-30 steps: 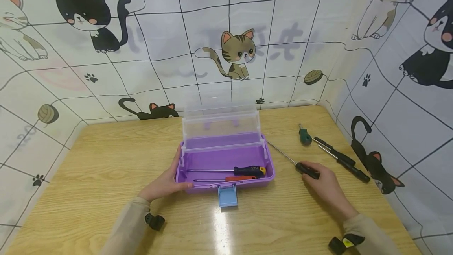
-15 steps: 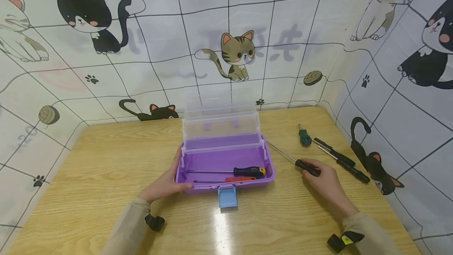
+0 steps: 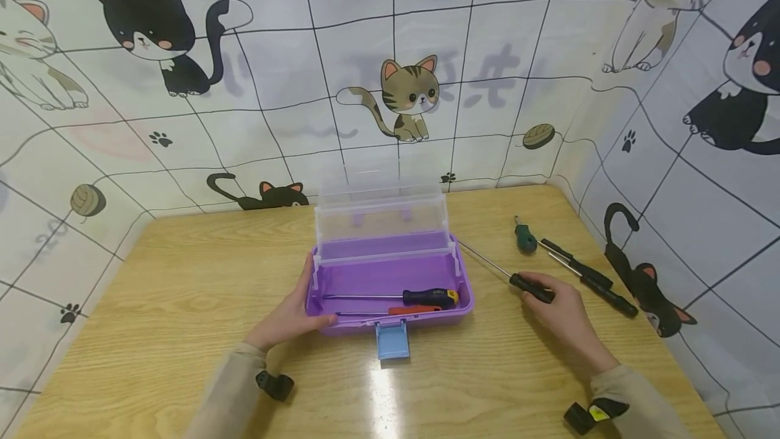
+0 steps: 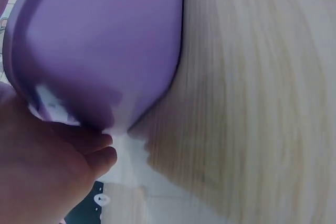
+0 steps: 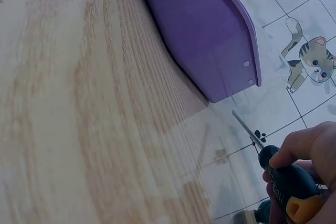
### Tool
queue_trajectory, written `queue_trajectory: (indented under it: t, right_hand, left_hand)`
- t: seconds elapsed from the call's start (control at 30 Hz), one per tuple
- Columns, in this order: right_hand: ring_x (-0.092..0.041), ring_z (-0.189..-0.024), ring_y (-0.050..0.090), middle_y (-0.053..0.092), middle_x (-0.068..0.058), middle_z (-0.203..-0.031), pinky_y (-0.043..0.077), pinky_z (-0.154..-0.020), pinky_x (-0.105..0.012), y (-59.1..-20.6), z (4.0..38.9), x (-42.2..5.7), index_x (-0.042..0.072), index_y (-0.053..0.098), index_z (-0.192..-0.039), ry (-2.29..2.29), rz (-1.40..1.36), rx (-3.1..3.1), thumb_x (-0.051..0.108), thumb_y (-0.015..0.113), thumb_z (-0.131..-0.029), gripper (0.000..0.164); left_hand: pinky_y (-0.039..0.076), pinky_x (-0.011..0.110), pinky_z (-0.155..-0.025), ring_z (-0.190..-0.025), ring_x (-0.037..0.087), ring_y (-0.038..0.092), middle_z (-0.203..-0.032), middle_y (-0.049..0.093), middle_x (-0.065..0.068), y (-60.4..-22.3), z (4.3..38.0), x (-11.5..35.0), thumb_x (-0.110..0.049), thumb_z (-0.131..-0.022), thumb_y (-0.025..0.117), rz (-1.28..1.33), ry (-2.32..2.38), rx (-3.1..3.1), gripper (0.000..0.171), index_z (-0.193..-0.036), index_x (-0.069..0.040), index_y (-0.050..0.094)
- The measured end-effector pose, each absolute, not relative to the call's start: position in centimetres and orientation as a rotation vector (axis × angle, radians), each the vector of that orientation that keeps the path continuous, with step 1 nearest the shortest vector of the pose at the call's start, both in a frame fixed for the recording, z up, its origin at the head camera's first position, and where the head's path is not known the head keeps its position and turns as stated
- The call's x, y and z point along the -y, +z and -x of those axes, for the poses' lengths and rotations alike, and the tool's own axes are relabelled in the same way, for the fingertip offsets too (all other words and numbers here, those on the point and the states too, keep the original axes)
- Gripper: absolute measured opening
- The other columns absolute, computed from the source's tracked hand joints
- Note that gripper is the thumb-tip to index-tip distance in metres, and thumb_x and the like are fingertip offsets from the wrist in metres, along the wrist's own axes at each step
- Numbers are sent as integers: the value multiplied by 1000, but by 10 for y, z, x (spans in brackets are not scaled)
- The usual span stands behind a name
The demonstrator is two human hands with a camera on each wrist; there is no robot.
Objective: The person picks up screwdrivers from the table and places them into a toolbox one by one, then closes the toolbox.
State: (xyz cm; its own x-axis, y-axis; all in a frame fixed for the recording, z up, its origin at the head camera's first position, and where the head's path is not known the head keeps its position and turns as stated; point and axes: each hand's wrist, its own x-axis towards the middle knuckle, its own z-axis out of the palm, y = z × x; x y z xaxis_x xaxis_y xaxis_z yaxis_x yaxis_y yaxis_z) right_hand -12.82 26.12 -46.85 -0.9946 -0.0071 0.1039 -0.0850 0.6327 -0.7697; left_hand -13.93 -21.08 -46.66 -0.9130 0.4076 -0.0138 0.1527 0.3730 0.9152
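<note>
A purple toolbox [image 3: 390,276] with its clear lid [image 3: 380,222] raised stands mid-table. My left hand [image 3: 291,314] grips its left end, thumb over the front rim and fingers along the side; the left wrist view shows this hand [image 4: 47,166] against the purple wall. Inside lie a black-and-yellow screwdriver [image 3: 429,298] and a red-handled one [image 3: 414,309]. Right of the box, my right hand [image 3: 563,317] holds another screwdriver [image 3: 530,288] by its dark handle, the shaft pointing at the box's right side. Its yellow handle end [image 5: 304,208] shows in the right wrist view.
A short green-handled screwdriver [image 3: 525,238] and black-handled screwdrivers [image 3: 609,295] lie to the right on the wooden table [image 3: 201,276]. A blue latch [image 3: 393,341] hangs down at the box front. Cat-print sheeting [image 3: 268,127] stands behind and at both sides.
The head view has tilted up slightly, and my left wrist has shifted a little to the right. Both hands keep their holds; the screwdrivers have not visibly moved.
</note>
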Motion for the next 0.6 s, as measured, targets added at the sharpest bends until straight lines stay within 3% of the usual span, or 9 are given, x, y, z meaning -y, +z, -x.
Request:
queue_trajectory:
  t: [0.17, 0.4, 0.6]
  right_hand:
    - [-38, -113, 55, 59, -26, -123, 40, -76, -8, -466, 129, -260, -3, 61, -126, 1338, -61, 2750, 6, 64, -91, 36]
    - [-37, -113, 55, 60, -27, -121, 39, -75, -6, -466, 131, -259, -4, 62, -125, 1363, -42, 2721, 5, 63, -90, 36]
    - [-37, -116, 52, 59, -27, -123, 38, -77, -7, -464, 134, -260, -2, 62, -126, 1341, -13, 2738, 7, 63, -91, 36]
  left_hand:
    - [7, 63, -109, -142, 43, 1, -158, -12, 20, -471, 140, 206, -21, -74, 84, -470, 1605, -2412, 131, -152, -21, -21]
    - [7, 65, -108, -143, 41, 1, -159, -10, 16, -472, 141, 205, -22, -73, 85, -459, 1625, -2409, 130, -152, -31, -18]
    - [2, 65, -108, -143, 39, -7, -159, -16, 13, -470, 141, 205, -24, -74, 85, -451, 1616, -2370, 131, -151, -31, -20]
